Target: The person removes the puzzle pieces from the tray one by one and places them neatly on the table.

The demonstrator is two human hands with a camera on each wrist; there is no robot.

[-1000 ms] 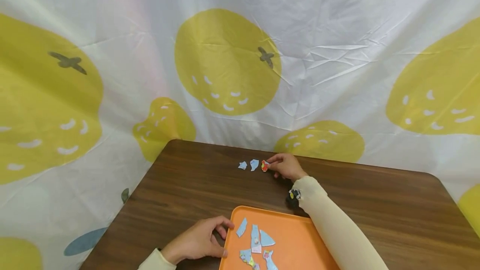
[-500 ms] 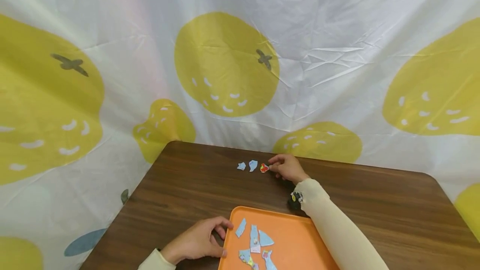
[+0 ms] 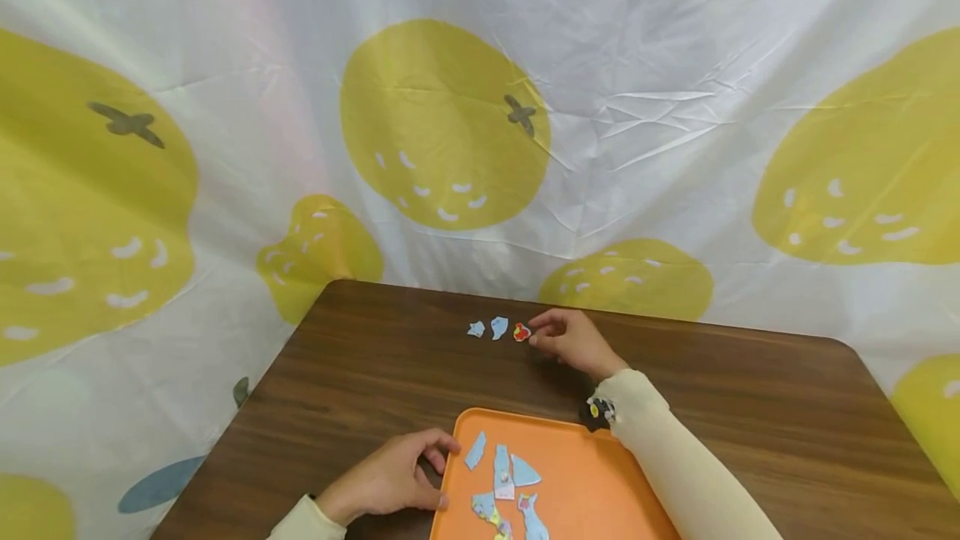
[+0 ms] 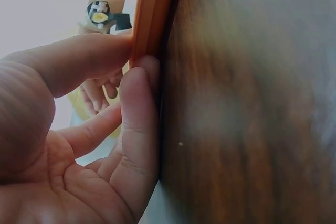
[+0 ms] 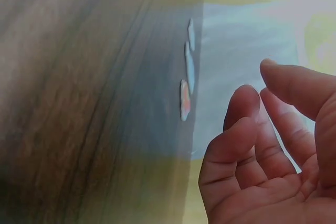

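Three flat, irregular printed puzzle pieces lie in a row near the table's far edge: a small pale-blue piece [image 3: 476,329], a larger pale-blue piece [image 3: 499,327] and a red piece [image 3: 522,332]. Just right of the red piece is my right hand [image 3: 573,342], fingers loosely bent. In the right wrist view, nothing sits between the thumb and fingers of the right hand [image 5: 262,156], and the red piece [image 5: 185,100] lies apart from them. My left hand [image 3: 390,477] touches the left rim of an orange tray [image 3: 600,473] with thumb and fingers spread along it.
Several more pieces lie in the tray's left part, among them a blue wedge-shaped piece [image 3: 525,472] and a narrow blue strip [image 3: 476,451]. The brown wooden table [image 3: 360,365] ends against a white cloth [image 3: 637,165] with yellow fruit prints. My right forearm crosses over the tray's right side.
My right hand has let go of the red piece, which is turned slightly from before. The left hand stays at the tray rim. The head view has shifted a little.
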